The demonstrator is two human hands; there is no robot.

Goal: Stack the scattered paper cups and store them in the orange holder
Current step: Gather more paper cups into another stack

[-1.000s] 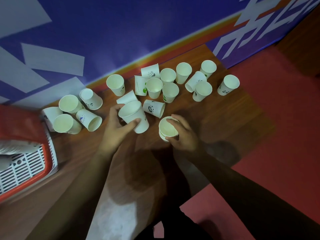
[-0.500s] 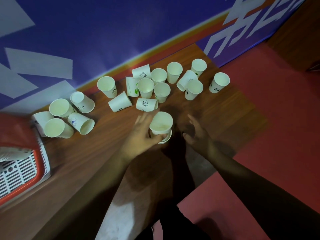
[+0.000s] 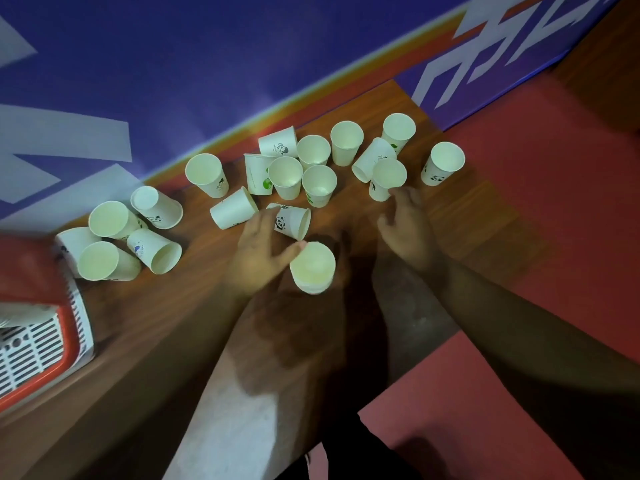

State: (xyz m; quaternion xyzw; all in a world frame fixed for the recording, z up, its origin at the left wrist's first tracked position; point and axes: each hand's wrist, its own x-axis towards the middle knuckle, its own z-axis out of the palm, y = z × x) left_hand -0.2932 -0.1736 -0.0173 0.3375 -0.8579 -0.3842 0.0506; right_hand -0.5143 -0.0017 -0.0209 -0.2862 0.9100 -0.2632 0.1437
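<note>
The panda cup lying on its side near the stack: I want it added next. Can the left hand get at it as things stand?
Probably yes. The left hand is open right beside the panda cup, and nothing lies between them.

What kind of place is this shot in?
Probably an indoor event or activity room, not a kitchen: a big blue printed banner backs a narrow wooden bench-like counter, a red floor lies beside it, and white paper cups are scattered about.
</note>
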